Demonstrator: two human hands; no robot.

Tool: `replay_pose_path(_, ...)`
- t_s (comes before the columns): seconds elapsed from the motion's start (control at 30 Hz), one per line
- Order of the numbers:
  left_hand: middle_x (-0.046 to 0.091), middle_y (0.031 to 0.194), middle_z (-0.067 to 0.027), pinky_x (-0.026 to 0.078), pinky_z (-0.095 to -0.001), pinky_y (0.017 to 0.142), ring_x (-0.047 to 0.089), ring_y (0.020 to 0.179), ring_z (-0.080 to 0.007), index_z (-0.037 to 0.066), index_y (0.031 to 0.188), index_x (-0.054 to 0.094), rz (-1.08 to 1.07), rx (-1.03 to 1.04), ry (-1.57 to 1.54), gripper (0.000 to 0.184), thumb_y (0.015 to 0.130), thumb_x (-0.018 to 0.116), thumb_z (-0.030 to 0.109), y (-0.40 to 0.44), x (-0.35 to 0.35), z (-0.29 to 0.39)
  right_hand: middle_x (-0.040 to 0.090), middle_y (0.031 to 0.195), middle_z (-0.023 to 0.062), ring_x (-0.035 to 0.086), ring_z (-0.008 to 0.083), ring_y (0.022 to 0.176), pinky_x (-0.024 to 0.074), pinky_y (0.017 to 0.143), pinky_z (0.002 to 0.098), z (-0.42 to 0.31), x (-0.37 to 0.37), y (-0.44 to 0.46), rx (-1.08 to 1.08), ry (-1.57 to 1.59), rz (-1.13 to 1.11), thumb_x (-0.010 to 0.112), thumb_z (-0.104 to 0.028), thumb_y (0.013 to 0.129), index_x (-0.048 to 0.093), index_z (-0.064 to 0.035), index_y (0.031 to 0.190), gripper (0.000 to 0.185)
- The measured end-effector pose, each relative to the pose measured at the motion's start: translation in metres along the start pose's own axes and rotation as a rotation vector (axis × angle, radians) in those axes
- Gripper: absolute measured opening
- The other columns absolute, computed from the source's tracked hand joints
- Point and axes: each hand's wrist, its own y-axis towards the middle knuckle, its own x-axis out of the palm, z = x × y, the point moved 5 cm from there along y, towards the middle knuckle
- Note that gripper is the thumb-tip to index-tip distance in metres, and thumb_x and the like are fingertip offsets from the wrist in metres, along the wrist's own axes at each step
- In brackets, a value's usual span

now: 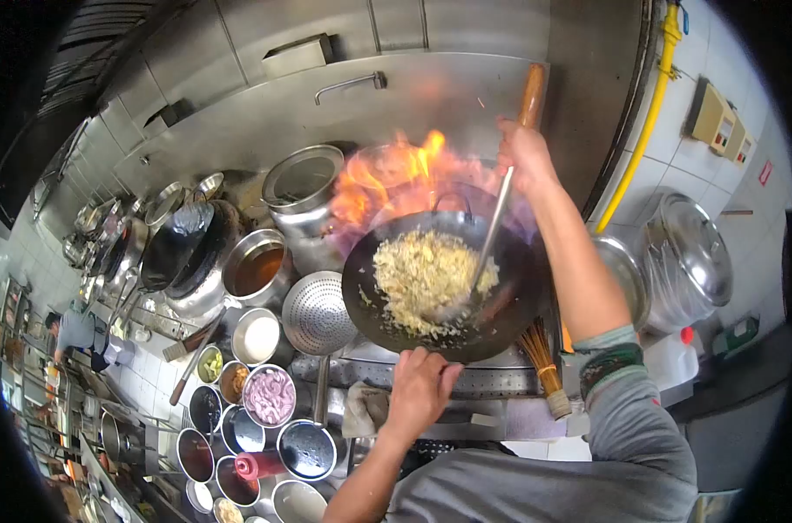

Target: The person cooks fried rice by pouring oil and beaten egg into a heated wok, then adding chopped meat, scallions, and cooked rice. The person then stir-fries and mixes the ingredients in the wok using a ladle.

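A large dark wok (374,301) holds pale yellow, rice-like food (426,270), tilted over a burner with tall orange flames (396,174) behind it. My right hand (525,152) is closed around the handle of a long metal ladle (495,222), near its wooden end. The ladle's bowl rests in the food at the wok's lower right. My left hand (422,388) is at the near rim of the wok, fingers bent against it; whether a cloth or a handle lies under the fingers is hidden.
Left of the wok lie a perforated strainer (318,312), a pot of brown liquid (258,268), and several ingredient containers, one with sliced onion (269,397). A bamboo brush (544,366) lies right. A faucet (352,84) juts from the back wall. Another person (78,329) stands far left.
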Motion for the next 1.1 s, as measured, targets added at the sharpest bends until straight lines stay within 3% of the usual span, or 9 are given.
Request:
replay_pose_path(0.17,0.054,0.086,-0.0148,0.041,-0.0465,0.072,0.051,0.084,-0.0369,0.006,0.082,0.06,0.047,-0.083,0.021,0.018,0.083,0.071,0.021,-0.012,0.03,-0.019,0.045,0.049,0.001,0.045,0.0152,0.038,0.0352,0.038,0.0342,0.013,0.019,-0.049,-0.242,-0.366,0.182,0.064,-0.034,0.091,0.048,-0.0107,0.059,0.043)
replay_pose_path(0.23,0.054,0.086,-0.015,0.041,-0.0467,0.072,0.051,0.085,-0.0371,0.006,0.084,0.061,-0.015,-0.056,0.066,0.017,0.083,0.071,0.019,-0.062,0.044,-0.026,0.044,0.048,0.0005,0.043,0.015,0.036,0.0345,0.038,0.034,0.011,0.003,-0.046,-0.504,-0.383,0.223,0.063,-0.033,0.092,0.05,-0.0088,0.061,0.041)
replay_pose_path(0.33,0.053,0.089,-0.0151,0.041,-0.0464,0.074,0.051,0.086,-0.037,0.007,0.087,0.06,-0.013,0.035,0.009,0.017,0.081,0.072,0.017,-0.088,0.011,-0.001,0.041,0.049,-0.0011,0.035,0.0124,0.036,0.0301,0.035,0.0321,-0.027,-0.001,-0.076,-0.362,-0.014,0.118,0.063,-0.025,0.093,0.048,-0.0109,0.067,0.033)
replay_pose_path(0.5,0.051,0.09,-0.0148,0.04,-0.0461,0.077,0.049,0.089,-0.0362,0.006,0.092,0.058,0.112,0.003,-0.037,0.02,0.084,0.07,0.019,-0.005,-0.01,0.006,0.046,0.048,0.0009,0.042,0.0158,0.037,0.0336,0.04,0.0333,0.003,0.019,-0.072,-0.293,-0.266,0.219,0.064,-0.033,0.092,0.05,-0.0085,0.061,0.042)
replay_pose_path(0.6,0.053,0.093,-0.0178,0.04,-0.0477,0.079,0.05,0.092,-0.0381,0.005,0.093,0.058,0.014,-0.042,0.001,0.018,0.085,0.068,0.017,-0.037,0.033,-0.032,0.053,0.051,0.0024,0.049,0.0145,0.041,0.0363,0.042,0.0314,0.016,0.035,-0.083,-0.499,-0.513,0.291,0.064,-0.03,0.092,0.056,-0.0056,0.062,0.04)
replay_pose_path(0.7,0.054,0.097,-0.0218,0.041,-0.0505,0.083,0.051,0.095,-0.0404,0.004,0.093,0.06,-0.057,-0.036,-0.038,0.015,0.085,0.067,0.014,-0.085,0.031,-0.031,0.051,0.049,0.0018,0.048,0.014,0.04,0.0364,0.042,0.0316,-0.003,0.02,-0.088,-0.456,-0.238,0.104,0.064,-0.027,0.092,0.054,-0.007,0.061,0.039)
replay_pose_path(0.8,0.054,0.091,-0.0183,0.042,-0.0473,0.08,0.051,0.092,-0.0393,0.004,0.088,0.061,0.032,-0.009,-0.056,0.014,0.083,0.069,0.015,-0.055,0.007,-0.007,0.043,0.051,-0.0019,0.039,0.0111,0.038,0.0329,0.037,0.0288,-0.015,0.006,-0.082,-0.376,-0.099,0.076,0.067,-0.031,0.091,0.048,-0.011,0.068,0.036)
replay_pose_path(0.97,0.054,0.09,-0.0129,0.042,-0.0458,0.075,0.051,0.088,-0.0386,0.005,0.09,0.062,0.037,-0.016,-0.053,0.016,0.083,0.071,0.016,-0.002,0.032,-0.049,0.038,0.051,-0.0051,0.035,0.0079,0.039,0.0314,0.037,0.0275,-0.059,0.009,-0.089,-0.474,0.013,-0.054,0.067,-0.032,0.092,0.046,-0.0137,0.066,0.038)
replay_pose_path(1.1,0.059,0.115,-0.0167,0.043,-0.0462,0.099,0.054,0.113,-0.0377,0.005,0.113,0.064,0.181,-0.071,0.06,0.04,0.079,0.077,0.021,-0.033,0.001,-0.05,0.04,0.048,-0.0035,0.039,0.0104,0.038,0.0328,0.038,0.0268,0.028,-0.012,-0.062,-0.508,0.021,0.076,0.063,-0.026,0.094,0.044,-0.013,0.062,0.039)
